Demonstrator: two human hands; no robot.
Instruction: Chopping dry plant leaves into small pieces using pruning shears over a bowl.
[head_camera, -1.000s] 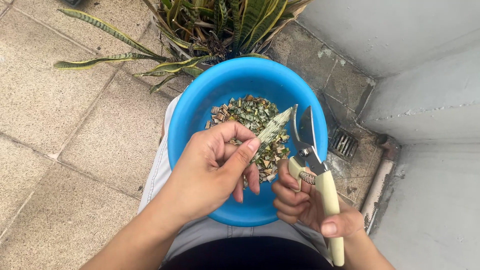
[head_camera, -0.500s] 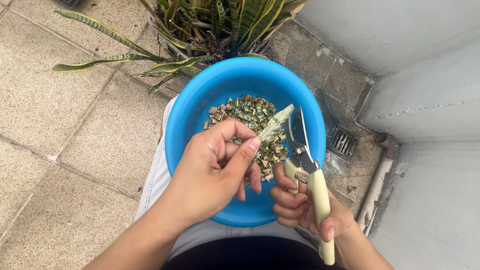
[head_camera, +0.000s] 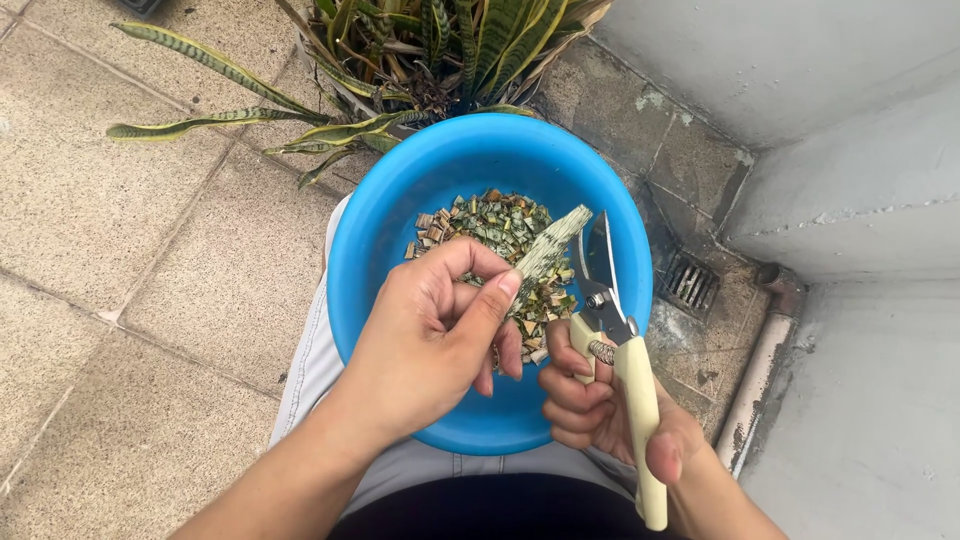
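leaf strip (head_camera: 548, 250) | pinched by left hand (head_camera: 430, 340) | right hand (head_camera: 600, 410) squeezing pruning shears (head_camera: 615, 350)

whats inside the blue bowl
The blue bowl holds a heap of small chopped leaf pieces, green and tan. The left hand, pinching a leaf strip, covers the heap's near part and the bowl's bottom there.

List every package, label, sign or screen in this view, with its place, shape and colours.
None of these is in view: no package, label, sign or screen.
What shows instead is a round blue basin holding chopped leaf bits, cream-handled pruning shears in the right hand, a leaf strip in the left hand, and a striped-leaf plant behind.
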